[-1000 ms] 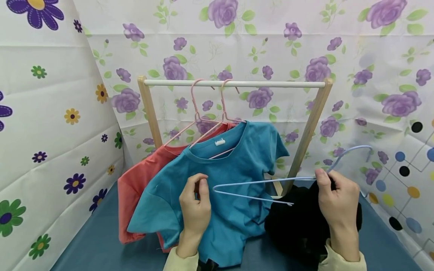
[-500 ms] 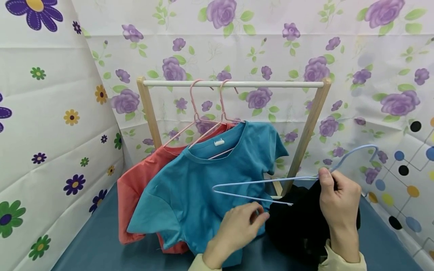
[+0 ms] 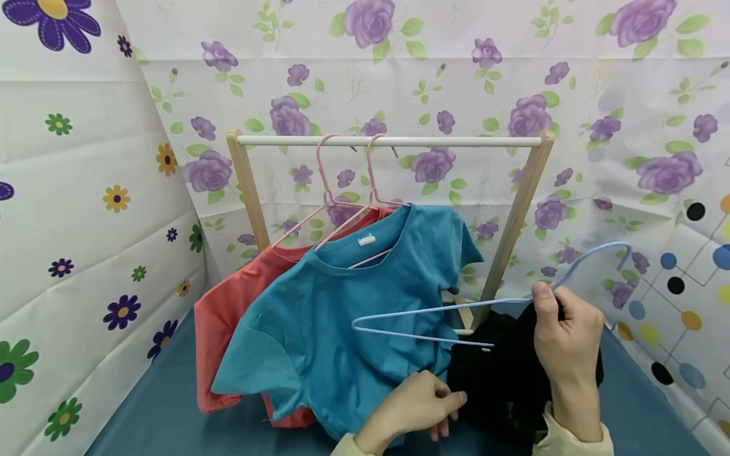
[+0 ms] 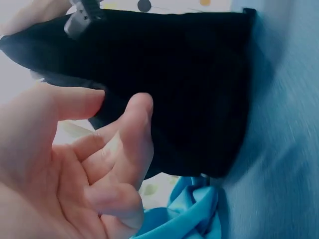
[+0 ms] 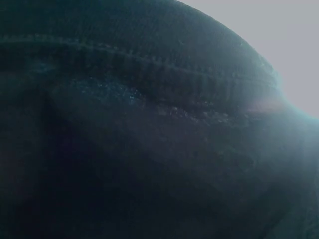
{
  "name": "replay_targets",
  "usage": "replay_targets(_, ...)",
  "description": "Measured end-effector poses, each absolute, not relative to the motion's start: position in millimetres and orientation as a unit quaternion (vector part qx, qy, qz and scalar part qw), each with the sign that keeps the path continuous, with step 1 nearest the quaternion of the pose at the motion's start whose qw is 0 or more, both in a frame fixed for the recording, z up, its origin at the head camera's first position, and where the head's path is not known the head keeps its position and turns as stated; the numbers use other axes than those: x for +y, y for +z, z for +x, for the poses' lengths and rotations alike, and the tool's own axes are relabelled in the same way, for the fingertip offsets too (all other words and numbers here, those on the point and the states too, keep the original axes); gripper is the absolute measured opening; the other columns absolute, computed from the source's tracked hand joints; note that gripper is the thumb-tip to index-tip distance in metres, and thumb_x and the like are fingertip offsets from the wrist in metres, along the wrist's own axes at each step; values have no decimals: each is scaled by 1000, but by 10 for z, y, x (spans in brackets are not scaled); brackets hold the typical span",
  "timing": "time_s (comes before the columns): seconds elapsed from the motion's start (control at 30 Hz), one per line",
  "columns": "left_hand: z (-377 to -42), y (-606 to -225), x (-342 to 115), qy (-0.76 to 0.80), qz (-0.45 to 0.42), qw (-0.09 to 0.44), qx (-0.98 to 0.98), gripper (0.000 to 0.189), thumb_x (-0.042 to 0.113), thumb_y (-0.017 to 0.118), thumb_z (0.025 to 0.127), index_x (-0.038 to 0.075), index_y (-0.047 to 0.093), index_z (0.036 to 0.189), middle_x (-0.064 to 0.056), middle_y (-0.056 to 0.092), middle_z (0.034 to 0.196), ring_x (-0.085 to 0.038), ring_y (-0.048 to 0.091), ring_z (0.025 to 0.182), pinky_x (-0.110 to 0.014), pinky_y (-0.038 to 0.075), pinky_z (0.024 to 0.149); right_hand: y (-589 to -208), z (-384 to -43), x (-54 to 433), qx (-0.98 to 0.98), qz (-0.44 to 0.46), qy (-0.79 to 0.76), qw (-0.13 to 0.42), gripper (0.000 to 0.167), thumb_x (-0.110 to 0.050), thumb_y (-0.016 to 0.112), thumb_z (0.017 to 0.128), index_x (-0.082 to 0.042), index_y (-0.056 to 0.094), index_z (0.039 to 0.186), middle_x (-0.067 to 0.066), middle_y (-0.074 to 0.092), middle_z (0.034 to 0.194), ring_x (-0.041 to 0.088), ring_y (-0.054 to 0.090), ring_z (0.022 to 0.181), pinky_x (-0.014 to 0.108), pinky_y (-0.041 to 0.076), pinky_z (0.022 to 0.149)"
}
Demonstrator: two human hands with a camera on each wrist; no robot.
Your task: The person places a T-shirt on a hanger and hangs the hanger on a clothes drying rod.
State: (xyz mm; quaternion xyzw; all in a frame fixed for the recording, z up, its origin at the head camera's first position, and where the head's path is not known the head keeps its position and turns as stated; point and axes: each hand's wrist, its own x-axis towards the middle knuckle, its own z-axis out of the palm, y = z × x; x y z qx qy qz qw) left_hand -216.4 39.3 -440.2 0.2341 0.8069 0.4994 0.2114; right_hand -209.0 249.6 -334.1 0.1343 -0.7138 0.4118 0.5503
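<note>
With my right hand (image 3: 567, 332) I grip a light blue hanger (image 3: 422, 311) just below its hook, along with the top of a black garment (image 3: 513, 373) draped beneath. One hanger arm sticks out to the left, bare; the other is hidden by the cloth. My left hand (image 3: 419, 405) is at the garment's left side, thumb and index finger apart in the left wrist view, pinching nothing. Whether its fingertips touch the black cloth (image 4: 199, 89) I cannot tell. Dark fabric (image 5: 149, 159) with a stitched seam fills most of the right wrist view.
Behind stands a rack with a white rail (image 3: 445, 141) and wooden posts. A blue T-shirt (image 3: 342, 316) and a coral garment (image 3: 228, 342) hang there on pink hangers (image 3: 372, 171). Below is a blue tabletop (image 3: 148, 405); flowered sheets (image 3: 456, 63) form the walls.
My left hand has moved right and down, from in front of the blue T-shirt to beside the black garment. My right hand keeps its hold on the hanger, nearly still.
</note>
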Motion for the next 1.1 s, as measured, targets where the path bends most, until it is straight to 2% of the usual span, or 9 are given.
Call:
replay_targets(0.1,-2187,-4388,378,533,238,226,780,33,28,59,98,10,70,72,-4,62,57,-16,57,44,-24,43,45,-3338,-2088,2498,-712,135,413,551,52,-12,61,94,-11,31,52,-8,23,49,3,16,41,17,14,42)
replay_targets(0.17,-2214,-4377,354,550,237,215,772,31,22,58,99,9,71,74,-4,63,58,-14,57,44,-24,42,43,-3334,-2085,2502,-711,137,414,551,52,-11,61,94,-11,31,52,-8,22,49,3,16,41,16,13,42)
replay_targets(0.27,-2262,-4342,287,570,231,192,765,29,16,57,99,8,70,74,-4,64,60,-14,57,44,-29,47,44,-3334,-2084,2515,-712,139,417,548,51,-11,60,95,-11,31,52,-7,22,49,3,15,41,16,13,41)
replay_targets(0.4,-2333,-4278,168,581,220,163,766,29,14,56,99,7,70,74,-4,64,62,-16,58,46,-37,52,51,-3334,-2082,2538,-710,136,422,547,51,-11,60,95,-10,31,52,-7,23,49,3,15,42,16,13,41)
replay_targets(0.7,-2437,-4134,-149,595,206,101,770,31,20,57,99,7,68,74,-6,62,62,-20,60,51,-46,53,61,-3326,-2086,2589,-711,127,415,553,52,-12,60,94,-11,31,51,-7,22,48,3,14,42,16,12,41)
replay_targets(0.8,-2437,-4058,-259,594,203,87,774,32,22,57,100,5,68,76,-7,61,61,-26,61,54,-46,53,62,-3325,-2093,2597,-716,127,407,553,53,-13,61,94,-11,31,51,-7,21,48,3,14,42,16,12,41)
replay_targets(1.0,-2406,-3903,-461,586,199,61,783,30,19,56,101,5,68,77,-9,58,60,-39,61,61,-38,52,61,-3344,-2128,2603,-726,125,389,554,52,-12,62,92,-12,30,51,-8,22,48,3,15,42,17,12,41)
replay_targets(1.1,-2393,-3840,-544,581,192,50,789,29,15,55,101,4,67,77,-11,57,60,-40,60,61,-34,49,58,-3367,-2152,2606,-732,127,384,549,52,-12,64,91,-14,31,51,-8,22,48,3,16,42,18,13,41)
